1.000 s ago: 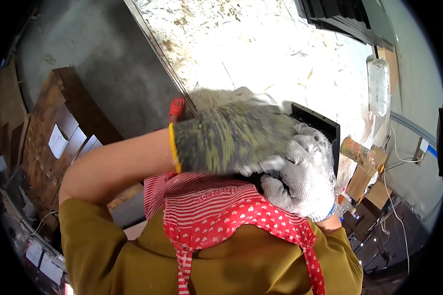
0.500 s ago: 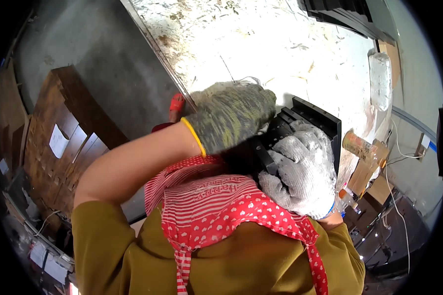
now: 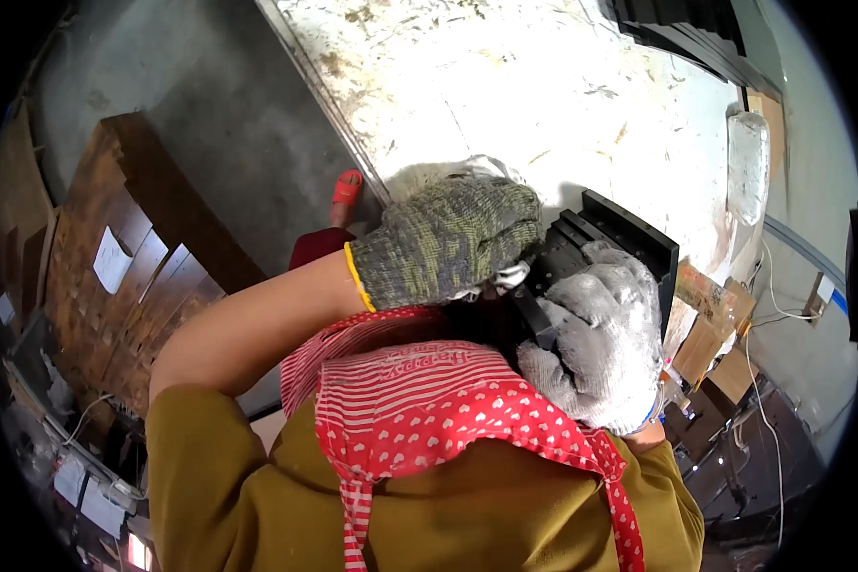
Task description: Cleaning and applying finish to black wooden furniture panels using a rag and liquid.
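My left hand (image 3: 456, 234), in a green and black knit glove with a yellow cuff, is closed around a crumpled whitish rag (image 3: 512, 276). Bits of the rag stick out above and below the glove. Beside it is a stack of black bar-like pieces (image 3: 629, 227) with small holes, tilted at the front of the bench. My right hand (image 3: 605, 338), in a worn white knit glove, grips this stack from the near right side, fingers curled over it. The rag is close to the stack's left end; whether they touch is hard to tell.
The scuffed white bench top (image 3: 505, 86) stretches away ahead, its metal edge on the left. More black pieces (image 3: 682, 33) stand at the far right. A plastic-wrapped bundle (image 3: 748, 167) and cardboard boxes (image 3: 705, 343) line the right side. Brown boards (image 3: 124, 238) lean at the left.
The stack and my right hand have shifted slightly right in the picture. My left hand, with the rag, now shows less smeared and a little lower at the stack's left end.
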`<state>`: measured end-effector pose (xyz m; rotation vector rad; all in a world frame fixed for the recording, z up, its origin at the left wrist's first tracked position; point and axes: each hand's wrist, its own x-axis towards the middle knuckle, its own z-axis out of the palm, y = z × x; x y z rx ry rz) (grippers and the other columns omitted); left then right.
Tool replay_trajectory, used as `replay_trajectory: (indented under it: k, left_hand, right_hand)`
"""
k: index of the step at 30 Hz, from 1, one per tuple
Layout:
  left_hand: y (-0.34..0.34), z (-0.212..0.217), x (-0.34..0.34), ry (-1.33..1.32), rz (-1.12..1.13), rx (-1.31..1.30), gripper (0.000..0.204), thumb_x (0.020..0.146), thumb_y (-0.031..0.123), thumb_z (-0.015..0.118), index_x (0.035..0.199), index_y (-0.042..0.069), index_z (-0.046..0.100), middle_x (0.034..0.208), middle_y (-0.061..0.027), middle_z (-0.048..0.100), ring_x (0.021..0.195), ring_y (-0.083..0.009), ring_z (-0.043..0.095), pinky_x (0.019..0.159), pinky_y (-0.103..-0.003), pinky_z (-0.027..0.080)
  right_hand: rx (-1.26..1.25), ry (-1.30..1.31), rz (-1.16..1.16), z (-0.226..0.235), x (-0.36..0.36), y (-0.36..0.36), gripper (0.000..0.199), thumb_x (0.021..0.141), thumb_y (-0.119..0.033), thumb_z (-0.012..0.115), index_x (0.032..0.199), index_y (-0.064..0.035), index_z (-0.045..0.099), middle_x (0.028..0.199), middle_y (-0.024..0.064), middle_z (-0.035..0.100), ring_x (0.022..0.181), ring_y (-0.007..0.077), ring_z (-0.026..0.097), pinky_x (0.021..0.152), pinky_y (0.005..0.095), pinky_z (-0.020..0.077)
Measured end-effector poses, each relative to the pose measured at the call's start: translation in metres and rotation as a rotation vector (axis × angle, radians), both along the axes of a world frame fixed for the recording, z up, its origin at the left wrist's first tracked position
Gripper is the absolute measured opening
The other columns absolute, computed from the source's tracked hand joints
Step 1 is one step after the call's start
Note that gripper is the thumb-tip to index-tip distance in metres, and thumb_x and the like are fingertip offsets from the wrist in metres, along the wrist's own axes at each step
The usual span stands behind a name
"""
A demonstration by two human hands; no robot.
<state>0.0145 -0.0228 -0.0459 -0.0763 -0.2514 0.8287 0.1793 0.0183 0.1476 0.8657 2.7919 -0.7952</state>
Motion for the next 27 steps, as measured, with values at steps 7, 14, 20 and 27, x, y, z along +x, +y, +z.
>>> replay_trajectory:
  k: [7, 14, 20, 27]
  left_hand:
    - [0.001, -0.002, 0.018, -0.819, -0.380, -0.041, 0.044, 0.106, 0.019, 0.044, 0.148, 0.006, 0.043, 0.139, -0.0194, 0.055, 0.127, -0.0300, 0.056, 0.108, -0.042, 0.047]
    - [0.008, 0.023, -0.034, 0.992, 0.515, 0.560, 0.029, 0.096, 0.014, 0.064, 0.124, 0.005, 0.061, 0.118, -0.0073, 0.065, 0.113, -0.0172, 0.063, 0.100, -0.029, 0.052]
    - [-0.011, 0.090, -0.065, 1.369, 0.382, 0.207, 0.034, 0.095, 0.012, 0.067, 0.128, 0.008, 0.059, 0.126, -0.0141, 0.062, 0.112, -0.0215, 0.065, 0.093, -0.034, 0.056]
    - [-0.024, 0.050, -0.031, 1.858, 0.577, 0.967, 0.033, 0.098, 0.020, 0.062, 0.127, 0.004, 0.061, 0.130, -0.0159, 0.061, 0.110, -0.0267, 0.065, 0.091, -0.036, 0.055]
  right_hand:
    - [-0.034, 0.104, -0.147, 0.000, -0.005, -0.005, 0.028, 0.064, -0.025, 0.075, 0.080, -0.0019, 0.072, 0.080, 0.0108, 0.058, 0.082, 0.0328, 0.060, 0.086, 0.0523, 0.0498]
    - [0.067, 0.033, -0.019, 0.000, -0.001, -0.002, 0.028, 0.062, -0.024, 0.075, 0.076, -0.0009, 0.070, 0.078, 0.0099, 0.056, 0.080, 0.0320, 0.059, 0.087, 0.0517, 0.0504]
    - [0.072, 0.002, -0.015, 0.000, -0.003, 0.002, 0.026, 0.061, -0.025, 0.074, 0.072, -0.0022, 0.068, 0.079, 0.0092, 0.056, 0.079, 0.0319, 0.059, 0.086, 0.0524, 0.0506]
    - [0.030, 0.013, -0.011, -0.001, -0.005, 0.003, 0.028, 0.059, -0.026, 0.076, 0.073, -0.0029, 0.068, 0.079, 0.0089, 0.056, 0.081, 0.0319, 0.058, 0.084, 0.0532, 0.0503]
